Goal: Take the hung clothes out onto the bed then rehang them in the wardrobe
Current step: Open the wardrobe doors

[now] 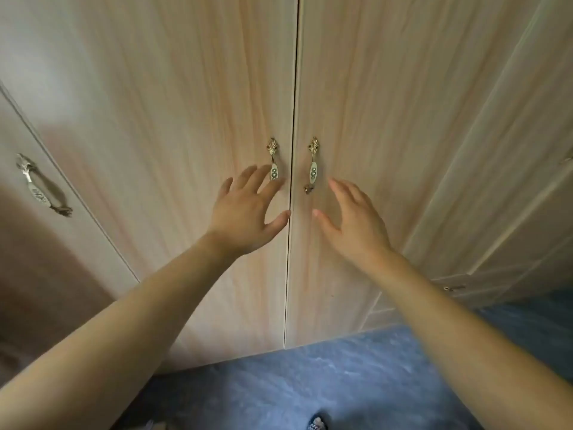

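A light wood wardrobe fills the view, its two middle doors (192,125) closed with a thin gap between them. Each door carries an ornate brass handle with a white patterned grip: the left handle (273,161) and the right handle (313,166). My left hand (248,212) is spread with straight fingers, its fingertips at the lower end of the left handle. My right hand (353,221) is spread too, just right of and below the right handle, holding nothing. No clothes and no bed are in sight.
Another wardrobe door (62,231) with a similar handle (40,189) stands at the left. More wood panels with a small knob (454,288) run along the right. Blue-grey marbled floor (310,383) lies below, with a slipper toe (317,423) at the bottom edge.
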### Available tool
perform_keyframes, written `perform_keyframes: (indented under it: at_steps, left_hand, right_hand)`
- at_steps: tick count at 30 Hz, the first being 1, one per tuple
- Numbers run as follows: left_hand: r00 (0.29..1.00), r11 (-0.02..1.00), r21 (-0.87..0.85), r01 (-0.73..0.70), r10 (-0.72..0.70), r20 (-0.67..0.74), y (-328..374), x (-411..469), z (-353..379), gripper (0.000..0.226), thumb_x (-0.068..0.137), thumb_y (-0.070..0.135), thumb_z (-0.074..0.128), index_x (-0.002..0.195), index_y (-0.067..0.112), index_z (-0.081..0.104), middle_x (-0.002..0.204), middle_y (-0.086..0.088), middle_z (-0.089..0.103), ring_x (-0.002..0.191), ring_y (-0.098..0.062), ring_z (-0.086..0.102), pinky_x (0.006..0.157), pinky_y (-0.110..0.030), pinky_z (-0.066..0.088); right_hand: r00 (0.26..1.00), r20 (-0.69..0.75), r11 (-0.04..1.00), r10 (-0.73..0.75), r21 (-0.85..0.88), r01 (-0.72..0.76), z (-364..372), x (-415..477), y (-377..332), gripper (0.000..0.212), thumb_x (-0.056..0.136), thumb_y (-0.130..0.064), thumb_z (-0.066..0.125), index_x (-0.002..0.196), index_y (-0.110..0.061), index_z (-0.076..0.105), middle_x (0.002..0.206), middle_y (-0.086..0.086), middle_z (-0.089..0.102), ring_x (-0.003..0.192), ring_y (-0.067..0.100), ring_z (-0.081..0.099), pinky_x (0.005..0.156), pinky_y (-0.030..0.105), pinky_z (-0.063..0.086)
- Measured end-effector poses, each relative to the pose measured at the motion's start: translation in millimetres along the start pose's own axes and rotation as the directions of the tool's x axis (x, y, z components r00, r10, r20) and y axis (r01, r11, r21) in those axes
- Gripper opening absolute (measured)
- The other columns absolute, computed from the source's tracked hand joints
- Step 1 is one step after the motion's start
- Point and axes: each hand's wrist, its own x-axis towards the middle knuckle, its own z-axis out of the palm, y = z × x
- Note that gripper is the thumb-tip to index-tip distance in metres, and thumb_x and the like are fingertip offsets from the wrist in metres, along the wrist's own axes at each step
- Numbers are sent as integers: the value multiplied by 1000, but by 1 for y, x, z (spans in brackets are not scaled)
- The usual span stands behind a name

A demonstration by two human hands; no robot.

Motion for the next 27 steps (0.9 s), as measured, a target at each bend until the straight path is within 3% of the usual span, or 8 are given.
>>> perform_keyframes:
  at_steps: [6, 11, 15, 21, 27]
  left_hand:
    - [990, 996, 77, -42, 51, -130, -24, 61, 41, 59, 87, 48, 43, 139, 19, 43, 153, -8, 29, 140, -28, 25, 106, -48, 28]
    - [953, 982, 155, -110, 149, -263, -39, 67, 73, 61, 86, 35, 56, 142, 15, 41, 154, -8, 27, 143, -26, 22, 112, -47, 25]
    - [913, 960, 234, -154, 229, -338, -55, 69, 81, 56, 90, 37, 57, 141, 17, 43, 151, -5, 32, 140, -21, 28, 110, -40, 24]
    - [865, 950, 224, -217, 294, -406, -66, 75, 92, 54, 89, 40, 56, 139, 22, 46, 148, -2, 37, 139, -18, 30, 108, -35, 23]
    - [845, 953, 158, -259, 303, -440, -67, 77, 89, 49, 90, 38, 53, 137, 24, 49, 149, -1, 37, 138, -17, 32, 104, -35, 27]
  right_hand:
    - [997, -73, 993, 24, 118, -15, 41, 60, 26, 62, 90, -35, 56, 144, -15, 31, 144, 6, 36, 129, 23, 38, 95, 32, 39]
    - [968, -249, 948, -37, 296, 112, 82, 80, 43, 55, 89, -30, 55, 137, -8, 41, 133, 9, 47, 119, 21, 50, 95, 25, 42]
    - [953, -302, 900, 34, 423, 102, 101, 87, 41, 49, 87, -16, 60, 133, -8, 45, 124, 9, 56, 105, 19, 59, 85, 33, 52]
    - [889, -448, 885, 95, 447, 131, 109, 84, 40, 44, 84, -2, 64, 126, -6, 53, 114, 6, 62, 94, 17, 63, 83, 25, 52]
    - [843, -471, 861, 260, 508, 18, 104, 64, 19, 52, 86, -1, 60, 133, -18, 47, 105, -11, 58, 91, 10, 62, 80, 21, 53]
